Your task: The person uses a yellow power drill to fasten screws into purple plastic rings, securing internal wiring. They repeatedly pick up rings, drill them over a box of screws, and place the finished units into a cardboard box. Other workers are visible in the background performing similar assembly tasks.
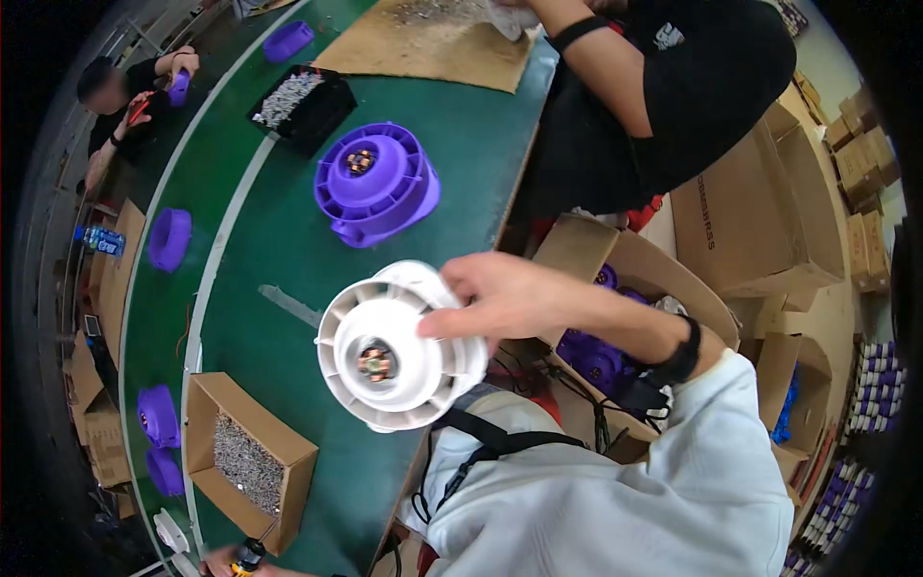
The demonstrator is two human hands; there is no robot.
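My right hand [500, 296] grips a white round plastic motor housing [396, 322] by its right side, thumb on the face and fingers round the rim. Copper windings show in the opening at its centre. Held over the table's near edge, the housing is slightly blurred. Behind it on the green table [255, 327] rests a purple housing [377, 183] of the same kind, its copper-wound core facing up. My left hand does not show.
A cardboard box of small metal parts [248, 464] and a black bin of screws [291, 101] stand on the table. Purple rings [170, 238] line its far side. By the lower edge, a small, distant hand [219, 561] holds a yellow-black power tool [248, 556]. Co-workers sit beyond.
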